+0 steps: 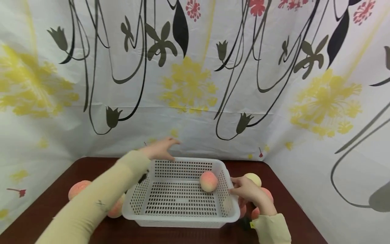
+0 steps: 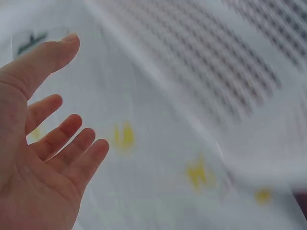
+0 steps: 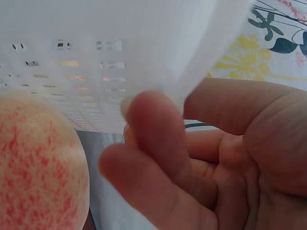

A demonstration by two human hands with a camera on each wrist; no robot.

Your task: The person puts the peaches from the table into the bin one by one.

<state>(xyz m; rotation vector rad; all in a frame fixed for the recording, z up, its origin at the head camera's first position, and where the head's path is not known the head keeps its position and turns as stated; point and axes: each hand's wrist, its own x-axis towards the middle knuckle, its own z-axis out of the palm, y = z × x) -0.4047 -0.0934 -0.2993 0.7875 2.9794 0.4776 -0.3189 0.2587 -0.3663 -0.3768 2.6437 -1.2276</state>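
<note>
A white perforated plastic basket (image 1: 182,222) sits on the dark table, with one pink-and-cream peach (image 1: 208,181) inside near its right wall. Over the basket's back-left corner hovers my left hand (image 1: 159,149), fingers spread and apart from the rim. The left wrist view shows that same hand (image 2: 53,143) holding nothing, palm and thumb visible. At the right rim, my right hand (image 1: 248,189) pinches the basket's edge. In the right wrist view its curled fingers (image 3: 158,139) lie against the basket wall (image 3: 144,43), the thumb tip partly hidden by the rim.
Several peaches lie right of the basket, including a pale yellow one (image 1: 253,178) and a pink one (image 1: 267,194). On the left are another peach (image 1: 78,188) and one (image 1: 116,207) partly behind my sleeve. A flowered curtain (image 1: 189,128) surrounds the table (image 1: 292,206).
</note>
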